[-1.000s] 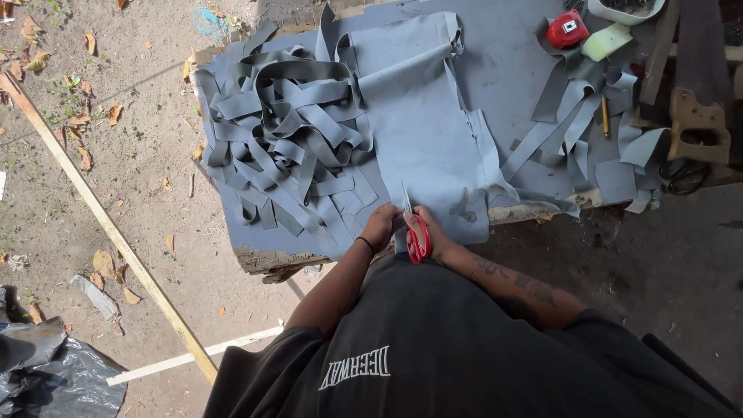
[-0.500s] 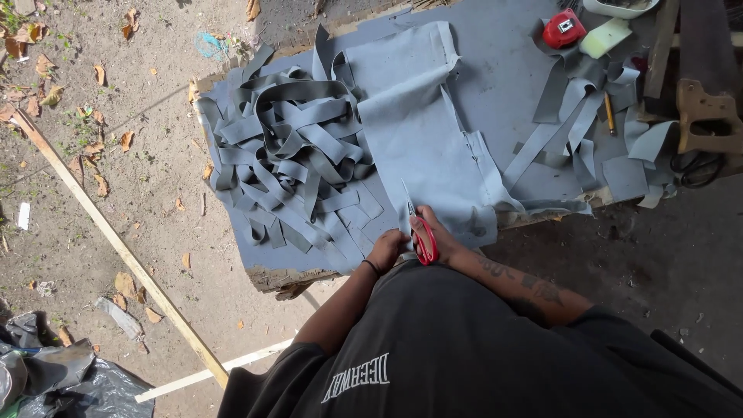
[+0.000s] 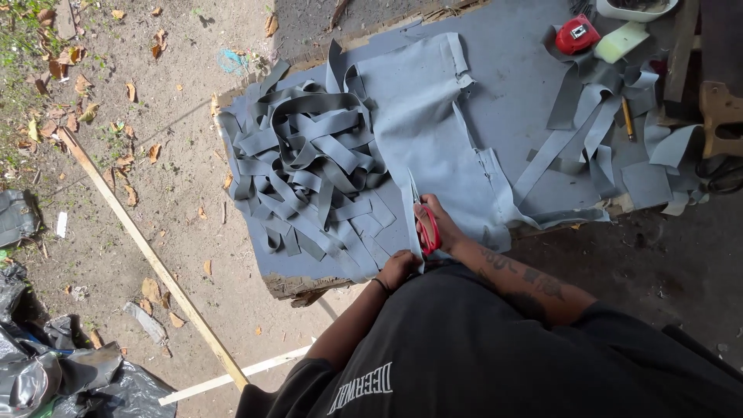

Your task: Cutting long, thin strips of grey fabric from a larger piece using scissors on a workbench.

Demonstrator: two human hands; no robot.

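Head view looks straight down on you: your right hand (image 3: 439,224) has its fingers closed through the red handles of the scissors (image 3: 425,224), blades pointing away from you into the grey sheet (image 3: 433,131). Your left hand (image 3: 398,268) sits just beside, at the near edge of the tabletop (image 3: 518,85), fingers pinched shut on the narrow strip (image 3: 410,217) running along the left of the blades. That sheet lies flat across the middle of the tabletop, its near edge hanging slightly over the front. Left of it, a tangled heap of cut grey strips (image 3: 306,166) covers most of that end. More loose strips (image 3: 596,116) trail off to the right of the sheet, with a pencil (image 3: 628,118) lying among them. At the far right corner you have a red tape measure (image 3: 577,35), well apart from your hands. Down on the dirt ground, a long wooden slat (image 3: 147,251) runs diagonally past the tabletop's left corner, with dry leaves scattered around.
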